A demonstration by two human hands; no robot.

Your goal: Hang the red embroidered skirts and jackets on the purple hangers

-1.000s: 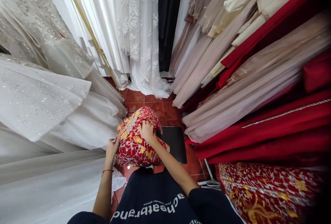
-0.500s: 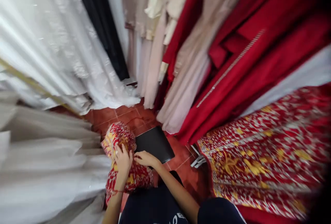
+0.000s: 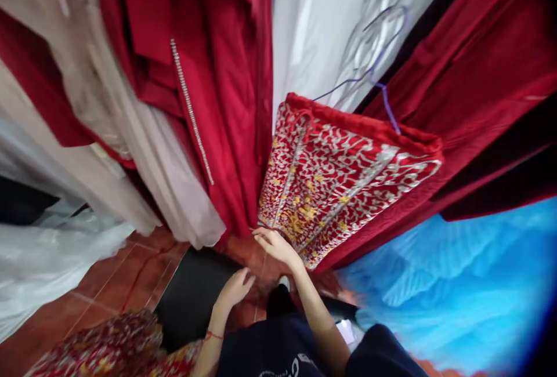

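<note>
My right hand (image 3: 275, 245) reaches forward to the lower left corner of a red, white and gold patterned garment (image 3: 322, 191). Its fingers are stretched out by a thin line at the hem; whether they touch it I cannot tell. Above a black flat panel (image 3: 191, 290) on the floor, my left hand (image 3: 236, 288) is held with loosely bent fingers and nothing visible in it. A bundled cloth of similar red, white and gold pattern (image 3: 108, 345) lies at the lower left, beside my left forearm.
The patterned garment hangs from a purple hanger (image 3: 383, 84). Red dresses (image 3: 226, 104) and beige dresses (image 3: 143, 151) hang ahead, white fabric (image 3: 56, 272) at left, and a bright blue gown (image 3: 470, 284) at right. Red floor tiles (image 3: 113, 272) show below.
The view has swung right, bringing the purple hanger and blue gown into sight. Both hands have left the bundled cloth; the right has reached out to the hanging garment's lower corner.
</note>
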